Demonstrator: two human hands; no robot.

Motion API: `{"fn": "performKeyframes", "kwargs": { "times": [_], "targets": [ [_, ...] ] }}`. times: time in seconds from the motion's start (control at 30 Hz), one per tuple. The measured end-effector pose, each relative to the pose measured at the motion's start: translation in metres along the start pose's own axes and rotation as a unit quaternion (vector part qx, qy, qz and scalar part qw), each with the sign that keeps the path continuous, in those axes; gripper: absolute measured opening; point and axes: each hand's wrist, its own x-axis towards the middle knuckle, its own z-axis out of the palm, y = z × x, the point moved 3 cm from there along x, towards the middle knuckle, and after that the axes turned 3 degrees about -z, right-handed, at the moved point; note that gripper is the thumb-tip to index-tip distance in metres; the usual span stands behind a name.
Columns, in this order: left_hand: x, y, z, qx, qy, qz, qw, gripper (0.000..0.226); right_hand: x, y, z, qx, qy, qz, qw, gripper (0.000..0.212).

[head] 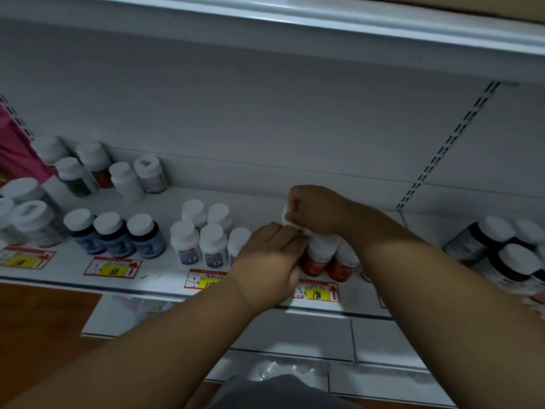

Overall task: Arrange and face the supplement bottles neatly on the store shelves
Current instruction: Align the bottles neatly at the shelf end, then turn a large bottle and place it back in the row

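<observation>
White-capped supplement bottles stand in groups on a white store shelf (pixel 165 278). At the middle right is a cluster of orange-labelled bottles (pixel 318 261) with white caps. My left hand (pixel 267 261) is closed on the left side of the front orange-labelled bottle. My right hand (pixel 317 209) grips the white cap of a bottle (pixel 285 215) behind it, mostly hidden by the fingers. Left of the hands stand several white bottles with purple labels (pixel 200 240) and three dark blue-labelled bottles (pixel 115 234).
More bottles stand at the far left (pixel 32 219) and back left (pixel 97 169), with a pink package (pixel 14 149) beside them. Dark bottles (pixel 501 252) fill the right section. Yellow and red price tags (pixel 113 268) line the shelf edge. Another shelf (pixel 295 28) hangs overhead.
</observation>
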Motion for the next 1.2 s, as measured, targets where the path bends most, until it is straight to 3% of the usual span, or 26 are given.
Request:
{"fn": "performKeyframes", "kwargs": {
  "times": [0.1,0.2,0.37,0.5,0.67,0.93,1.07,1.2],
  "targets": [
    [0.000,0.004,-0.004,-0.002,-0.016,-0.003,1.000,0.039,-0.005,0.001,-0.001,0.001,0.007,0.004,1.000,0.014],
    [-0.001,0.009,-0.010,-0.012,-0.025,-0.014,1.000,0.048,-0.016,-0.004,-0.006,0.002,0.072,-0.034,0.997,0.013],
    [-0.026,0.013,-0.027,-0.026,0.035,-0.082,0.996,0.045,-0.035,-0.029,-0.016,0.031,0.153,-0.078,0.985,0.012],
    [-0.059,-0.004,-0.050,-0.012,0.088,-0.122,0.989,0.038,-0.035,-0.070,-0.006,0.068,0.159,-0.097,0.980,0.008],
    [-0.086,-0.064,-0.087,0.006,0.129,-0.169,0.977,0.032,-0.001,-0.138,0.016,0.089,0.145,-0.117,0.978,0.007],
    [-0.126,-0.205,-0.155,0.008,0.128,-0.212,0.969,0.034,0.109,-0.247,0.069,0.070,0.163,-0.118,0.977,0.011],
    [-0.141,-0.261,-0.181,0.006,0.097,-0.207,0.973,0.034,0.164,-0.266,0.101,0.063,0.159,-0.055,0.984,0.027],
    [-0.149,-0.293,-0.187,-0.002,0.077,-0.191,0.979,0.033,0.214,-0.266,0.116,-0.019,0.119,0.025,0.992,0.049]
  ]
}}
